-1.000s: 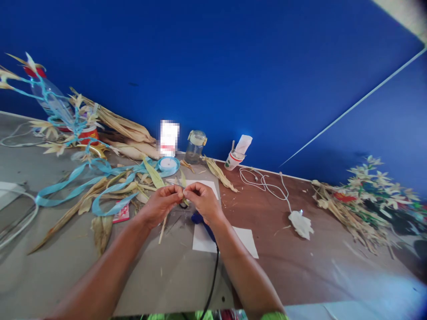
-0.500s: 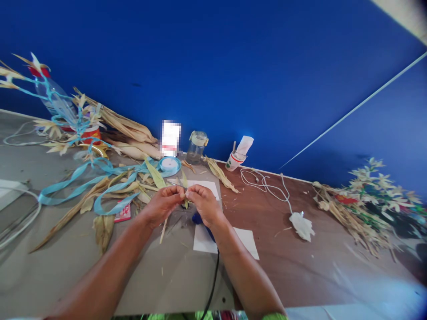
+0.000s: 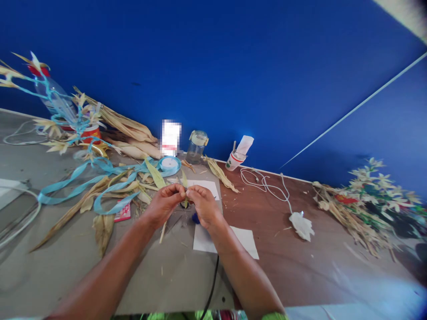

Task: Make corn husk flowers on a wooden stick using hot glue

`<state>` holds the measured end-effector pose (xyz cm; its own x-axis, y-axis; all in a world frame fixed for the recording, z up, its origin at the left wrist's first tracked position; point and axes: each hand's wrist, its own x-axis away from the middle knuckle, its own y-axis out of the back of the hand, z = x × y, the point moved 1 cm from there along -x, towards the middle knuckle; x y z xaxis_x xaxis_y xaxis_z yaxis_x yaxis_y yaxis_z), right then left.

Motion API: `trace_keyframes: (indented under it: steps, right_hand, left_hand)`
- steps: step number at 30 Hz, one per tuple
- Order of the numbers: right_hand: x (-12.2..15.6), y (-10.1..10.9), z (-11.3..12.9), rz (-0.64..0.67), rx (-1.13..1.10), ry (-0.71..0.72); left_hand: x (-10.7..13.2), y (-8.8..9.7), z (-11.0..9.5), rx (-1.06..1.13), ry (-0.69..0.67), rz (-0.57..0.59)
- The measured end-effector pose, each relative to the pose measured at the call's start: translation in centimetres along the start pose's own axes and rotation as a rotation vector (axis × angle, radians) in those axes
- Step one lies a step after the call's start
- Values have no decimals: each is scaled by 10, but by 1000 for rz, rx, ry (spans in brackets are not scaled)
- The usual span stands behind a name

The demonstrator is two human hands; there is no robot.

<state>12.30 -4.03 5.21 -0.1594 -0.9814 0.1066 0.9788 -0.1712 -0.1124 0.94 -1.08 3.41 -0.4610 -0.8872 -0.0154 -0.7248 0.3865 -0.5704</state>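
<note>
My left hand (image 3: 167,202) and my right hand (image 3: 204,203) meet fingertip to fingertip above the grey table. Both are pinched closed on something tiny that the fingers hide. Just behind and beneath the fingertips shows a strip of greenish corn husk (image 3: 184,178); whether it is held I cannot tell. A longer green husk leaf (image 3: 155,174) lies beyond my left hand. Under my right wrist a dark blue object (image 3: 195,218) is mostly covered, and a black cord (image 3: 213,284) runs toward the front edge. White paper (image 3: 245,242) lies partly below my right forearm.
Blue ribbon (image 3: 71,178), its spool (image 3: 169,164) and dried husks (image 3: 83,195) spread at left. Behind stand a lidded jar (image 3: 196,146), a paper cup (image 3: 234,160) and a bright blurred screen (image 3: 171,138). A white cable (image 3: 267,182) and husk flowers (image 3: 376,186) lie right.
Almost nothing differs. Both hands keep the same pinch in the same place, with only a very slight shift of the right forearm.
</note>
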Motion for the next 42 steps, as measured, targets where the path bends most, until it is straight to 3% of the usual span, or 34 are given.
trace_keyframes:
  steps: [9,21,24,27,29,33,36,42]
  right_hand:
    - [-4,1,0,-15,-235,-53]
    - [-8,11,10,182,-353,-132]
    - [-7,15,14,261,-359,-82]
    - [-7,17,14,299,-388,-66]
    - [-8,18,12,309,-430,-87]
    - [-10,17,9,314,-518,-120]
    - [-11,17,7,232,-513,-97]
    - [-10,17,7,112,-456,-68]
  left_hand:
    - [1,3,-1,22,1,51]
    - [1,2,-4,82,6,51]
    - [-4,8,0,-45,-32,-76]
    - [-7,17,2,-352,-238,-386]
    - [-8,18,4,-487,-266,-406]
    - [-4,10,6,-606,-289,-249]
    - [-1,3,7,-611,-287,-106]
    - [-3,5,11,-650,-213,-65]
